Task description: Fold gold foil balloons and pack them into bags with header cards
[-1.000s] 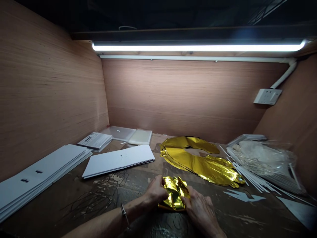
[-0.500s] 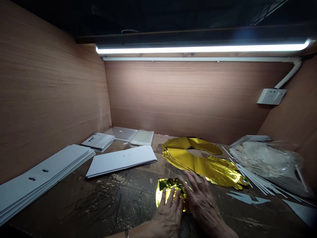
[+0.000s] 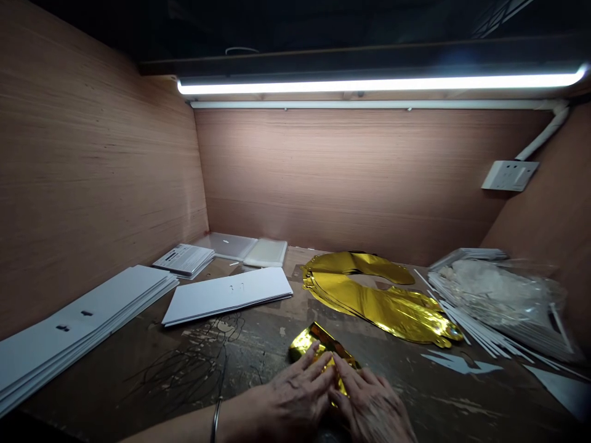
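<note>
A folded gold foil balloon (image 3: 306,342) lies on the dark worktable in front of me, now turned askew with one corner pointing away. My left hand (image 3: 298,389) comes in from the left with a bracelet at the wrist, its fingers closed together over the near part of the foil. From the right, my right hand (image 3: 369,400) grips the same foil, its fingertips meeting those of my left. Both thumbs and the near edge of the foil are mostly hidden. Just beyond lie flat gold foil balloons (image 3: 369,301) in a curved stack.
White card stacks (image 3: 226,296) lie on the left, with printed cards (image 3: 183,259) and clear plastic sleeves (image 3: 265,253) behind. Dark thread (image 3: 180,369) is tangled on the table. White sticks (image 3: 480,329) and a plastic bag (image 3: 498,292) lie right. Plywood walls enclose the bench.
The folded foil has been turned and its near part is now gathered under the hands. My fingers, spread flat on it before, have drawn together, and my right hand has moved nearer to me.
</note>
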Demonstrator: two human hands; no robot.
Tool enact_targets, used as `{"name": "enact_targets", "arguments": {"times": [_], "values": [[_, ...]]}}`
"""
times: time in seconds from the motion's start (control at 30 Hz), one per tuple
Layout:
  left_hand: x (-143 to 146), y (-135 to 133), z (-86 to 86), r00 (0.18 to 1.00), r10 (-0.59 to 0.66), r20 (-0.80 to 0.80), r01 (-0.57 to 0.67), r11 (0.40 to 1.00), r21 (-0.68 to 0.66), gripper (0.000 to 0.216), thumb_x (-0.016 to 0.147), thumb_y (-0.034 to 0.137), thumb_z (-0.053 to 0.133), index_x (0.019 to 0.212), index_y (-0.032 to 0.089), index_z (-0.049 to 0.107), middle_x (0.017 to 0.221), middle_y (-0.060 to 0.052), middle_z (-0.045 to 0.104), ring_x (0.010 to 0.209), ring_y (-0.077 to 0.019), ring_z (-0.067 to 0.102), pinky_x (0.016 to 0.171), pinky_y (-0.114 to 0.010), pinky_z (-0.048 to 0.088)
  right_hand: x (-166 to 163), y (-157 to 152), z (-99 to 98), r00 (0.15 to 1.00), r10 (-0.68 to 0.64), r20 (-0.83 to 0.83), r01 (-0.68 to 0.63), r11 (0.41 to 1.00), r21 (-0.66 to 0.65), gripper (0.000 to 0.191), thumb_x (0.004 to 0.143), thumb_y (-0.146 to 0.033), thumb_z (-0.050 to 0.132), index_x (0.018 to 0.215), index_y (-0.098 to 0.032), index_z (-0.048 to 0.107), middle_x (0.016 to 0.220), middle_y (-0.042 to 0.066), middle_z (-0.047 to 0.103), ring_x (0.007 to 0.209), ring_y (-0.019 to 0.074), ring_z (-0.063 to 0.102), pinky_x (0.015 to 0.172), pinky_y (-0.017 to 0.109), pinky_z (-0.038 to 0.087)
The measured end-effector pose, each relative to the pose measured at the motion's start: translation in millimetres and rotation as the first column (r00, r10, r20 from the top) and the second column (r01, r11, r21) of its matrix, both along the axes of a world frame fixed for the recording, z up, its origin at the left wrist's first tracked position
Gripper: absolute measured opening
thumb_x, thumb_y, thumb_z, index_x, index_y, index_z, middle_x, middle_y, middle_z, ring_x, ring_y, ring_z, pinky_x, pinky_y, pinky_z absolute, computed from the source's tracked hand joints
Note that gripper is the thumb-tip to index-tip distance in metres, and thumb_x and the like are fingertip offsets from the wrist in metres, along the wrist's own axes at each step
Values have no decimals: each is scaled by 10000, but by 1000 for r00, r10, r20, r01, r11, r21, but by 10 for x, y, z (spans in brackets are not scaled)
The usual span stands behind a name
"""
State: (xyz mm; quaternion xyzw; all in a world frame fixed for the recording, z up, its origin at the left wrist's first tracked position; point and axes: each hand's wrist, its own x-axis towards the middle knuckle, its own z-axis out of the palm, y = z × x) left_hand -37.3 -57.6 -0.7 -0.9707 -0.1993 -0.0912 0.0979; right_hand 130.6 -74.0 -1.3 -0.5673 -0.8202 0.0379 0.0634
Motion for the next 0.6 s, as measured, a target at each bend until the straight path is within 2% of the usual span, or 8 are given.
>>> {"name": "enact_targets", "arguments": {"times": [0.1,0.17,0.23,0.3,0.37,0.43,0.5,0.6], "values": [[-23,-44,-55,1000,-11,-7,12,992,126,305,806,154,341,1042,16,476,1189,-190,400,1155,-288,276,988,-401,159,-85,-47,22,997,-34,68,34,999,4,397,787,-334,332,1153,-240,456,1061,34,578,861,268,533,705,410,433],[-21,-58,-93,1000,18,4,-18,991,134,318,804,146,336,1067,6,448,1173,-194,413,1128,-278,323,978,-385,186,-58,-24,48,996,-47,69,48,999,-15,398,792,-323,314,1155,-237,455,988,51,613,847,269,538,699,415,434],[-27,-40,-115,998,52,20,-54,995,81,325,801,128,330,1093,15,418,1144,-180,442,1090,-250,375,958,-364,224,56,36,85,1000,-8,25,9,999,-47,389,789,-269,321,1158,-267,444,948,41,629,841,240,547,717,391,435],[-54,16,-125,996,72,50,-71,997,-28,291,793,127,349,1060,54,440,1071,-145,502,1023,-219,439,923,-340,275,229,118,125,993,104,-48,-107,993,-45,416,771,-215,363,1172,-317,406,1074,13,570,946,210,511,795,360,411],[-107,96,-124,992,74,98,-57,985,-165,236,781,137,379,991,106,480,983,-101,551,939,-188,492,874,-309,326,398,195,157,968,234,-94,-235,972,3,447,772,-197,394,1186,-362,359,1239,-18,419,1100,192,394,897,366,337],[-175,176,-109,985,59,162,-14,963,-270,224,773,119,383,966,147,494,937,-70,572,880,-160,519,828,-273,357,495,241,177,942,320,-101,-319,947,33,420,801,-229,386,1191,-377,334,1299,-22,319,1177,188,282,946,397,273],[-244,232,-73,978,33,204,35,946,-321,262,772,84,364,983,173,493,934,-53,578,878,-146,521,821,-259,357,493,244,190,906,407,-116,-407,913,25,368,829,-260,354,1174,-388,355,1291,-24,332,1187,175,263,961,409,247],[-315,242,10,983,-16,181,74,944,-320,282,781,84,353,1005,191,486,975,-47,570,938,-147,495,870,-278,320,367,202,211,818,543,-191,-557,830,-24,340,845,-264,325,1157,-390,379,1222,-34,438,1135,130,353,988,377,211]]}}
